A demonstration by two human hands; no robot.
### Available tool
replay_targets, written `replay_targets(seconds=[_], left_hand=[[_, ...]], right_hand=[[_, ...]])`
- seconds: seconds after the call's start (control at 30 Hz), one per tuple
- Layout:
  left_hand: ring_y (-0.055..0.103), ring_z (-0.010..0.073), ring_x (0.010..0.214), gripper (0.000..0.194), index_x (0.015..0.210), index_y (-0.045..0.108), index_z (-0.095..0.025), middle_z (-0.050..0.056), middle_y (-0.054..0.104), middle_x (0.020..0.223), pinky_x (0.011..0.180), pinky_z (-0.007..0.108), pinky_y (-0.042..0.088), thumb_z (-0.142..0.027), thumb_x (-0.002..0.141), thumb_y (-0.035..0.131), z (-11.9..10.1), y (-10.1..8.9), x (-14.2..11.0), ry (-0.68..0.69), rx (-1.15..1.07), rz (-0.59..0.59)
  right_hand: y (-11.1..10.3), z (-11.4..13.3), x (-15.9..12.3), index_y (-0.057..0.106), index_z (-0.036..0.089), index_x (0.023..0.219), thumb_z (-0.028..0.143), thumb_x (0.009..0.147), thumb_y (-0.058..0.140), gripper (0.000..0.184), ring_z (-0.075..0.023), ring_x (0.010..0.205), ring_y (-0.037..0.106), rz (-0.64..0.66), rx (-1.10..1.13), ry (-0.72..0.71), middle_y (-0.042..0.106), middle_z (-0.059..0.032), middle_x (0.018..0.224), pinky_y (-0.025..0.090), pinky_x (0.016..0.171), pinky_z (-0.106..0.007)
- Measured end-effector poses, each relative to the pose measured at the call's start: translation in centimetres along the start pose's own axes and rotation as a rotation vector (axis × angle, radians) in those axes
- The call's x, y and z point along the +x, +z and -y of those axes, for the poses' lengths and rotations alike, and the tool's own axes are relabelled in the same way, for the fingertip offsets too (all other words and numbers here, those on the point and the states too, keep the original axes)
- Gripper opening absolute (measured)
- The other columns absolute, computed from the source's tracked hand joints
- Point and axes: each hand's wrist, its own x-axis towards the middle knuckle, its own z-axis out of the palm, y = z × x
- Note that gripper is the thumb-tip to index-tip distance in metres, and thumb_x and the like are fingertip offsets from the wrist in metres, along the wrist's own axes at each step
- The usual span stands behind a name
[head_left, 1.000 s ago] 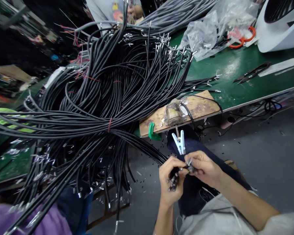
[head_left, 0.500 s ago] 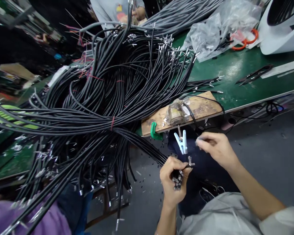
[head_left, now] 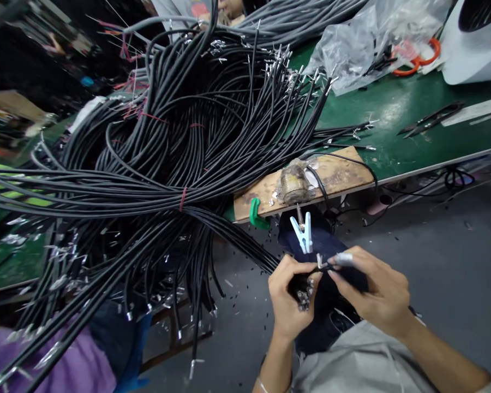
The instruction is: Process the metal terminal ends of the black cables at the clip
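Observation:
My left hand (head_left: 290, 297) is closed around a bundle of black cables (head_left: 245, 248), their stripped ends poking out below the fingers. Between its thumb and forefinger one cable stands apart, with bare silvery wire strands (head_left: 320, 262) splayed at its tip. My right hand (head_left: 376, 289) comes in from the right, a pale wrap on its forefinger, and pinches at that same cable's end. Just above hangs a light blue clothespin (head_left: 303, 233) on the shaft of a small tape-wrapped motor (head_left: 293, 184). The motor sits on a wooden board (head_left: 346, 170).
A large heap of black cables (head_left: 147, 191) covers the left of the green table (head_left: 388, 109). A green clamp (head_left: 257, 214) holds the board. Orange-handled scissors (head_left: 417, 63), thread snips (head_left: 431, 119) and plastic bags (head_left: 343, 54) lie right. A person in purple (head_left: 61, 355) is at lower left.
My right hand has moved down and left to the cable end at my left hand. The left hand still grips the bundle. The camera view has shifted slightly.

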Motion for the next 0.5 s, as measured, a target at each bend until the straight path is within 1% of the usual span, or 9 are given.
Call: replay_targets(seconds=[0.07,0.13,0.23,0.33,0.4,0.5], left_hand=[[0.053,0.0124,0.061,0.010,0.086,0.069,-0.018,0.001,0.061,0.069,0.057,0.023,0.040,-0.013,0.077,0.067,-0.3,-0.2,0.1,-0.009,0.007,0.028],[0.054,0.0124,0.060,0.010,0.085,0.070,-0.017,0.002,0.062,0.068,0.056,0.023,0.041,-0.012,0.078,0.066,-0.6,-0.4,0.2,-0.016,-0.002,0.046],[0.055,0.0118,0.058,0.008,0.079,0.068,-0.016,0.001,0.062,0.067,0.055,0.022,0.041,-0.010,0.078,0.064,-1.0,-0.5,0.3,-0.036,-0.016,0.043],[0.052,0.0104,0.054,0.007,0.072,0.065,-0.016,0.000,0.059,0.062,0.052,0.021,0.038,-0.011,0.077,0.064,-1.2,-0.4,0.3,-0.069,-0.022,0.017],[0.051,0.0102,0.053,0.010,0.068,0.063,-0.016,-0.001,0.058,0.061,0.052,0.021,0.037,-0.012,0.077,0.065,-1.3,-0.3,0.4,-0.087,-0.036,0.002],[0.049,0.0100,0.053,0.015,0.063,0.060,-0.016,-0.002,0.056,0.059,0.053,0.021,0.037,-0.015,0.077,0.064,-1.4,0.0,0.6,-0.113,-0.051,-0.020]], right_hand=[[0.1,0.0,0.6,0.062,0.016,0.111,-0.002,0.075,0.067,0.040,-0.0192,0.085,0.063,0.046,0.059,-0.058,0.069,-0.0068,0.092,0.053,0.077,-0.033],[0.4,-0.1,1.1,0.065,0.016,0.106,-0.002,0.077,0.065,0.034,-0.0186,0.082,0.062,0.067,0.130,-0.058,0.069,-0.0062,0.087,0.053,0.074,-0.033],[1.0,-0.3,1.5,0.068,0.017,0.095,-0.001,0.079,0.065,0.024,-0.0151,0.072,0.060,0.069,0.258,0.073,0.066,-0.0033,0.079,0.051,0.066,-0.029],[1.4,-0.5,1.4,0.067,0.019,0.091,0.002,0.080,0.065,0.020,-0.0141,0.071,0.060,0.083,0.326,0.217,0.064,-0.0021,0.079,0.050,0.064,-0.027],[1.5,-0.5,1.2,0.066,0.020,0.090,0.004,0.080,0.065,0.019,-0.0141,0.071,0.059,0.084,0.349,0.244,0.063,-0.0015,0.078,0.049,0.065,-0.027],[1.4,-0.4,1.2,0.066,0.020,0.091,0.004,0.081,0.064,0.019,-0.0144,0.071,0.059,0.083,0.378,0.226,0.063,-0.0016,0.078,0.049,0.065,-0.027]])
